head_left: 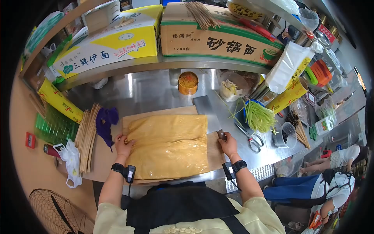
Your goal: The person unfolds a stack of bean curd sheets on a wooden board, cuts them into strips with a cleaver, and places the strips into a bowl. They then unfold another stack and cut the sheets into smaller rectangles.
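A stack of flat, shiny yellow sheets (169, 146) lies on a wooden board (159, 112) at the middle of the metal counter. My left hand (123, 146) is at the stack's left edge, its fingers curled onto that edge. My right hand (229, 144) is closed round the dark handle of a broad knife, just right of the stack. The knife's grey blade (202, 104) points up and away, beside the stack's upper right corner. Part of the handle is hidden by my fingers.
Scissors (252, 139), cut green stalks (259, 117) and a clear tub (285, 136) lie to the right. Wooden sticks (89, 136) and a purple cloth (106, 124) are left. A round orange tin (188, 83) stands behind. People (311, 187) are at the right.
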A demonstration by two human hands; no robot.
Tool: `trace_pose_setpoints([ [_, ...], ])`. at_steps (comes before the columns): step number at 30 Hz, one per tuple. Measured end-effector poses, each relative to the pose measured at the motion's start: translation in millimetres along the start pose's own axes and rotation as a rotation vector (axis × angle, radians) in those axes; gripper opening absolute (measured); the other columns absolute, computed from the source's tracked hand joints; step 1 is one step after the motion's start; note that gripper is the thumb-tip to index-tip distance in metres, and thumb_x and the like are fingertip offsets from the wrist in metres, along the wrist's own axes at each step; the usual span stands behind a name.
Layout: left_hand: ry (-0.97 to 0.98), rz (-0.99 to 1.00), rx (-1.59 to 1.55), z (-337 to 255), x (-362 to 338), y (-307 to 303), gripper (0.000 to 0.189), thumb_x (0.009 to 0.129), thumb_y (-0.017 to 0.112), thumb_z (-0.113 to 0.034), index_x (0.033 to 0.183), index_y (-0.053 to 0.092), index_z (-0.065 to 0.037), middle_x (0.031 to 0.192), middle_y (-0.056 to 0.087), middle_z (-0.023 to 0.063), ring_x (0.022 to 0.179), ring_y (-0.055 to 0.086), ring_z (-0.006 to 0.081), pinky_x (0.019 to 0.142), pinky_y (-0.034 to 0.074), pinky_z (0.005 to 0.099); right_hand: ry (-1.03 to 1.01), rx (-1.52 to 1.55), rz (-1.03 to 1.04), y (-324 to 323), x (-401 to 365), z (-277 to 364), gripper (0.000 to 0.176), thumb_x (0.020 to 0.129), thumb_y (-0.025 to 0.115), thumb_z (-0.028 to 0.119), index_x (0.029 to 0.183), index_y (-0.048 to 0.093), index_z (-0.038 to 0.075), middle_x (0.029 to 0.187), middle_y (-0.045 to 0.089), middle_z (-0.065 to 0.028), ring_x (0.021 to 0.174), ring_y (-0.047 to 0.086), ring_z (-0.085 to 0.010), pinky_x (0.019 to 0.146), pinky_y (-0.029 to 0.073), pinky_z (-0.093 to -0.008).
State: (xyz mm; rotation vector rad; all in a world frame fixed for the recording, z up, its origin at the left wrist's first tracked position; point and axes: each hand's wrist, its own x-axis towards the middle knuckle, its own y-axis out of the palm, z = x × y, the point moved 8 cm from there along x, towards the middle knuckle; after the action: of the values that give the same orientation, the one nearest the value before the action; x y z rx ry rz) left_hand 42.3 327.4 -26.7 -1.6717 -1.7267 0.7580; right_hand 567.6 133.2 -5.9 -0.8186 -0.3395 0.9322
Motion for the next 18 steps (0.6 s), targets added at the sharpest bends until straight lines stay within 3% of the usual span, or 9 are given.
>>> trace_pose_setpoints([
  [2,-0.022,0.013,-0.079,2.1,-2.1,0.1,0.046,0.074,0.078,-0.027,0.111,0.061,-0.004,0.130,0.044,0.0154,0.118,0.046,0.0353,0.099,0.041,0.0400,-0.056,0.038,-0.064,-4.0,-2.7,-2.2,0.045,0.077,0.071,0.015,0.119,0.058,0.003,0.098,0.068,-0.0209,0.085,0.067,-0.0332,0.077,0.052,-0.0384],
  [6,0.175,-0.125,0.043,-35.1,-28.6,-17.3,0.053,0.075,0.074,-0.019,0.122,0.055,-0.006,0.135,0.040,0.0174,0.125,0.039,0.0379,0.105,0.034,0.0433,-0.013,0.179,-0.110,-13.9,-10.2,-21.1,0.046,0.078,0.070,0.012,0.120,0.057,0.000,0.099,0.068,-0.0192,0.083,0.067,-0.0281,0.076,0.052,-0.0359],
  [9,0.397,-0.084,0.180,-83.8,-60.6,-34.9,0.057,0.075,0.072,-0.019,0.128,0.053,-0.009,0.142,0.036,0.0185,0.132,0.032,0.0392,0.109,0.028,0.0465,0.253,0.467,0.032,-0.8,-6.4,-63.0,0.045,0.078,0.069,0.010,0.119,0.056,-0.003,0.096,0.068,-0.0177,0.081,0.066,-0.0254,0.074,0.051,-0.0342],
  [10,0.454,-0.037,0.207,-91.3,-69.1,-35.4,0.058,0.075,0.071,-0.020,0.129,0.053,-0.009,0.144,0.035,0.0184,0.133,0.030,0.0395,0.110,0.027,0.0473,0.254,0.457,0.067,-2.4,-5.3,-67.0,0.046,0.078,0.069,0.013,0.119,0.056,-0.004,0.092,0.067,-0.0165,0.075,0.065,-0.0270,0.070,0.051,-0.0335],
  [13,0.529,0.085,0.235,-96.2,-84.3,-25.5,0.057,0.076,0.070,-0.022,0.130,0.053,-0.011,0.147,0.032,0.0176,0.137,0.025,0.0395,0.112,0.024,0.0485,0.036,0.044,-0.012,-16.4,5.1,-59.0,0.046,0.078,0.068,0.016,0.118,0.058,-0.004,0.091,0.065,-0.0171,0.077,0.064,-0.0313,0.070,0.051,-0.0367],
  [16,0.525,0.114,0.231,-97.2,-88.0,-22.5,0.057,0.076,0.070,-0.022,0.130,0.053,-0.011,0.148,0.032,0.0171,0.138,0.023,0.0397,0.113,0.023,0.0487,-0.069,-0.428,0.135,-17.0,14.9,-36.9,0.042,0.078,0.063,0.015,0.115,0.059,-0.003,0.099,0.063,-0.0253,0.092,0.060,-0.0427,0.083,0.049,-0.0456],
  [18,0.510,0.119,0.213,-98.2,-89.1,-24.8,0.058,0.075,0.070,-0.019,0.130,0.053,-0.010,0.148,0.032,0.0172,0.138,0.023,0.0402,0.113,0.023,0.0486,-0.227,-0.478,-0.004,-26.4,32.1,1.6,0.041,0.077,0.064,0.014,0.115,0.059,-0.003,0.099,0.063,-0.0246,0.094,0.060,-0.0398,0.084,0.050,-0.0444],
])
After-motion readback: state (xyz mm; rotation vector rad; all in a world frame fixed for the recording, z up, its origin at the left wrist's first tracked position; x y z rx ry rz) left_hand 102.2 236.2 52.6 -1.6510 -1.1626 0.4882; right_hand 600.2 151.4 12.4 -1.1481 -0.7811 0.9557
